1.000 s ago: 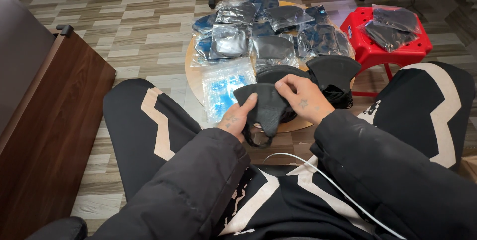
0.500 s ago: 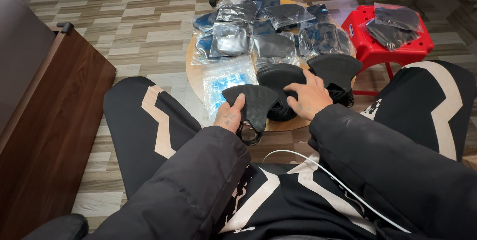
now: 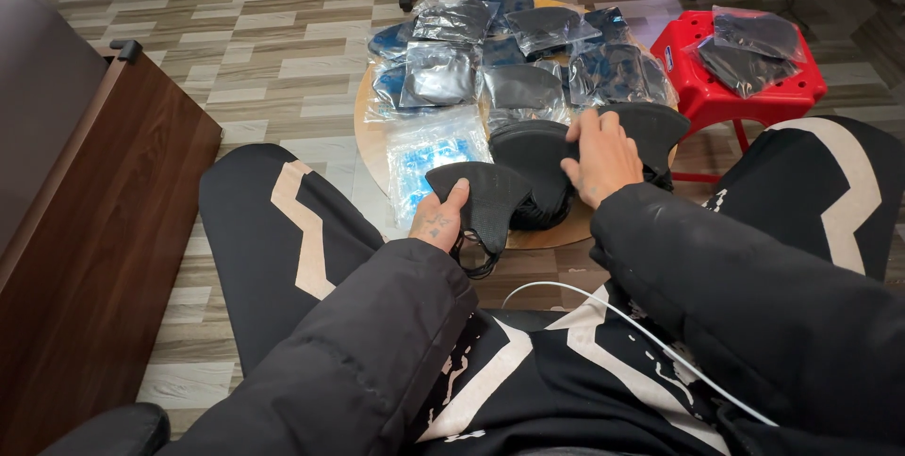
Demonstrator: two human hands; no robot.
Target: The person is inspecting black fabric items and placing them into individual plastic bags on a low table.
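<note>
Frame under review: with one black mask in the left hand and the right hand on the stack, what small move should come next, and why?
Probably the right hand lifts the top mask off the stack of black masks. Its fingers already rest on that pile, while the left hand grips a single black mask clear of it, above the round wooden table.

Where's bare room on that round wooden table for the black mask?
Only the near rim of the round wooden table, below the black mask stack, and a left sliver beside the clear blue-printed bags. Bagged masks crowd the rest.
</note>
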